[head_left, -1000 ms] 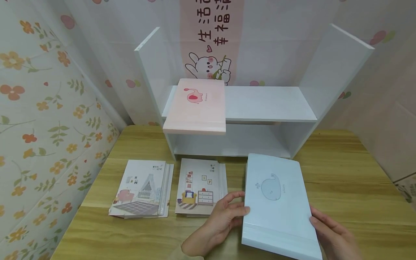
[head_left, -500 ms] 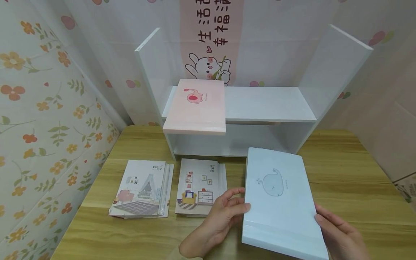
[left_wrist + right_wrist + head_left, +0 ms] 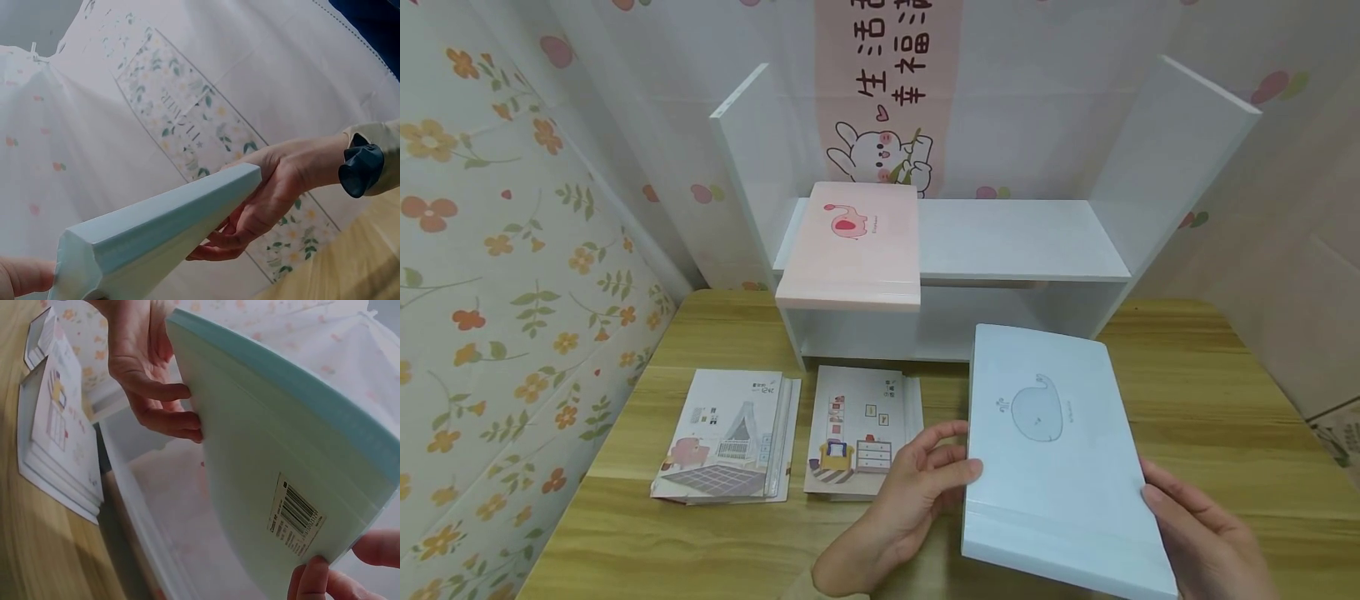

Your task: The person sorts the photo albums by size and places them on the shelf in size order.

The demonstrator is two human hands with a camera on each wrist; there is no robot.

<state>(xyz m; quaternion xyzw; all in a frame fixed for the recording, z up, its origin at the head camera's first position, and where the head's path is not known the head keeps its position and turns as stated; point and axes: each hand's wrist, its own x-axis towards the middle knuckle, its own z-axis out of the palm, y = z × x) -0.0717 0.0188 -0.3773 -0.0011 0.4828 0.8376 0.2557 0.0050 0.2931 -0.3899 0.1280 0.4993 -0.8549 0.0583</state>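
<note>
Both hands hold a light-blue album (image 3: 1045,442) with a whale drawn on its cover, raised in front of the shelf and tilted. My left hand (image 3: 917,492) pinches its left edge, thumb on the cover and fingers behind. At the opposite edge my right hand (image 3: 1210,533) grips it, thumb on top and the other fingers mostly hidden beneath. In the right wrist view a barcode label (image 3: 295,514) shows on the album's back. A pink elephant album (image 3: 865,242) lies flat on the upper board of the white shelf (image 3: 1022,237), jutting past its front edge.
Two stacks of illustrated books, a left stack (image 3: 730,433) and a right stack (image 3: 861,429), lie on the wooden table (image 3: 737,550) before the shelf. Tall side panels, a left panel (image 3: 756,150) and a right panel (image 3: 1180,158), flank the upper board. Printed curtains (image 3: 497,250) hang around the table.
The light-blue album has moved forward toward the shelf and slightly right, with both hands keeping hold of it. The pink album and the book stacks have stayed in place.
</note>
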